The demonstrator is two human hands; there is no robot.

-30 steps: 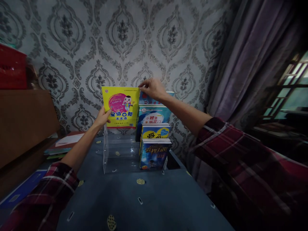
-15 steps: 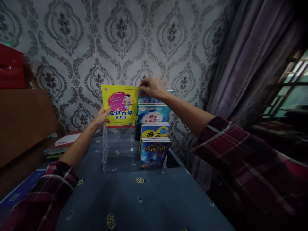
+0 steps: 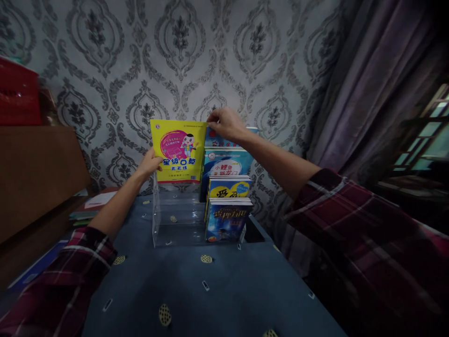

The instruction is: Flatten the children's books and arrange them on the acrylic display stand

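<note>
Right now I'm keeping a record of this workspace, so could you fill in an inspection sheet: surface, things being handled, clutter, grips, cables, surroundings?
Surface: dark blue cover with a scattered print.
Things handled: yellow book upright at the rear left of a transparent rack; other books stand in stepped rows on its right side.
Clutter: stack of papers on the left; red box on brown furniture.
Left grip: closed on the yellow book's left edge.
Right grip: pinching at its top right corner.
Cables: nothing seen.
Surroundings: patterned wallpaper behind; purplish curtain on the right.
</note>
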